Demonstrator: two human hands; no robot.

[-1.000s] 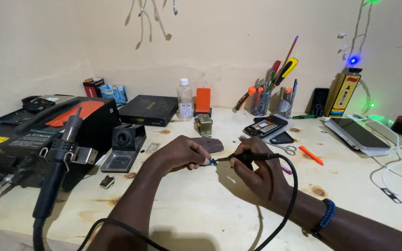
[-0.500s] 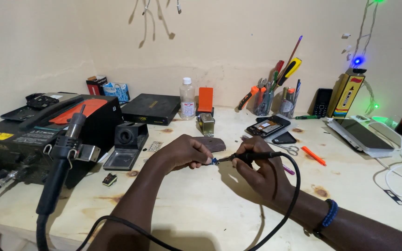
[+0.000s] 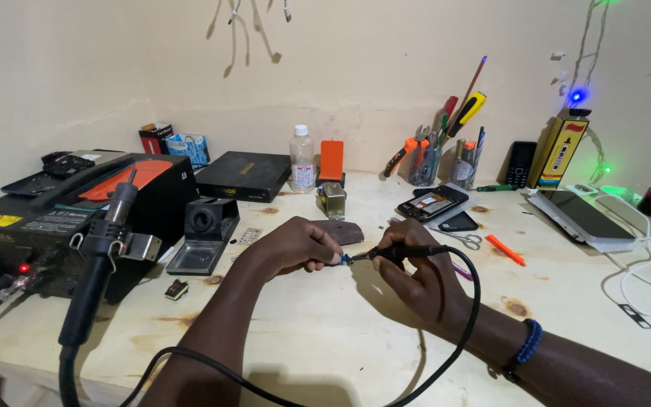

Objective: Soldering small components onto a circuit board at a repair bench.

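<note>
My right hand (image 3: 416, 275) grips a black soldering iron (image 3: 399, 252) like a pen, its cable looping down and across the wooden bench (image 3: 325, 339). The iron's tip points left and meets a small blue part (image 3: 345, 259) pinched in the fingertips of my left hand (image 3: 295, 247). Both hands hover just above the bench's middle. A dark flat pad (image 3: 342, 231) lies right behind my left hand. A blue bead bracelet (image 3: 527, 343) sits on my right wrist.
A black rework station (image 3: 62, 218) with a hot-air handle (image 3: 99, 256) in its holder stands at left. A black tip-cleaner stand (image 3: 203, 235), clear bottle (image 3: 302, 158), tool cups (image 3: 442, 162), phones (image 3: 435, 203), scissors (image 3: 465, 240), an orange marker (image 3: 506, 250) and white cables (image 3: 642, 279) lie around.
The hands stay joined at the small part with hardly any motion; the view has shifted slightly.
</note>
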